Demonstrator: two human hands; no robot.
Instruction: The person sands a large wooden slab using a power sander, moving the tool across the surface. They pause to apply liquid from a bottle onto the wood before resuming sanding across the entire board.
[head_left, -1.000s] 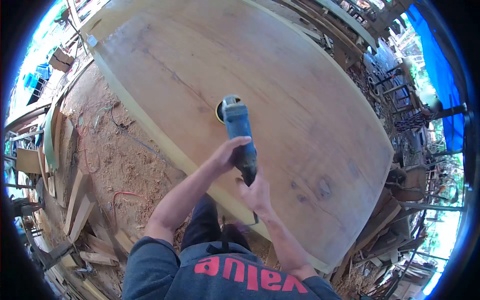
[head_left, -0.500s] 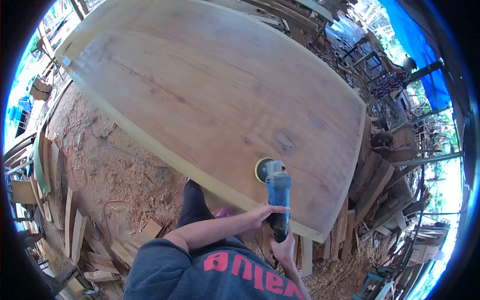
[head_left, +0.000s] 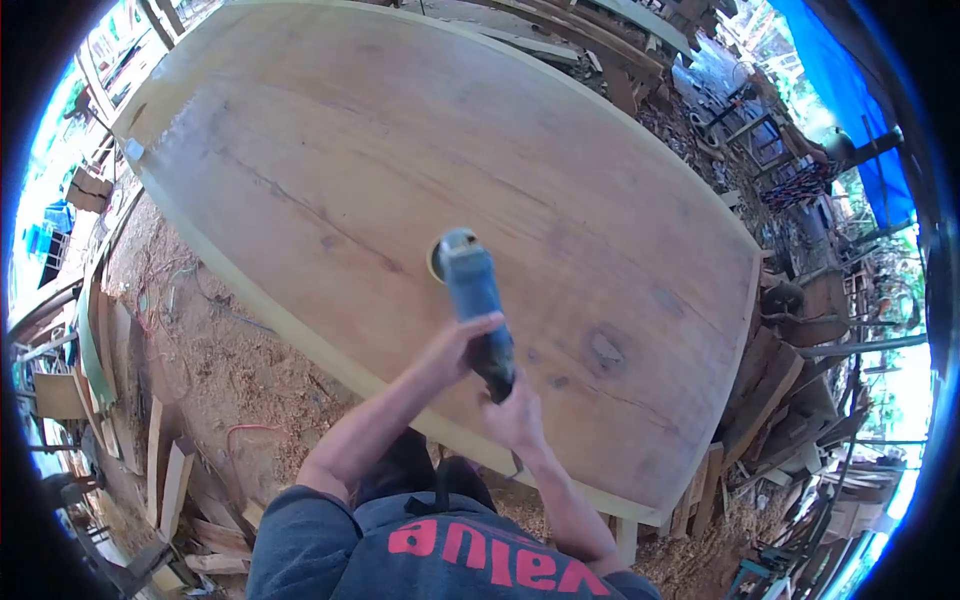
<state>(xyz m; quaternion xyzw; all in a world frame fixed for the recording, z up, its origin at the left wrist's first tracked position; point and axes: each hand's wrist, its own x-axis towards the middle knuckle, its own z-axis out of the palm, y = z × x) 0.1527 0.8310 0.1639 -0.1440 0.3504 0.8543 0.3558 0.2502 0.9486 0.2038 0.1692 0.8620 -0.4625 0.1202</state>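
A blue angle grinder point(head_left: 474, 282) with a round, yellow-rimmed sanding disc point(head_left: 435, 262) lies over a large wooden slab point(head_left: 400, 150), its disc end pointing away from me. The disc is at the slab's surface near the middle, partly hidden under the tool's head. My left hand point(head_left: 455, 352) is closed around the grinder's body from the left. Closer to me, my right hand point(head_left: 514, 412) wraps the dark rear end. The slab has dark cracks, a knot point(head_left: 606, 348) and a paler yellowish border.
Sawdust and shavings cover the ground point(head_left: 230, 330), where an orange cord point(head_left: 250, 428) lies. Wood offcuts point(head_left: 175, 480) are stacked at the left, and more planks point(head_left: 760, 385) lean at the right. A blue tarp point(head_left: 850, 120) hangs at the upper right.
Both hands have moved the grinder forward and left, from near the slab's front edge toward its middle. My arms reach farther out, and the view has shifted slightly.
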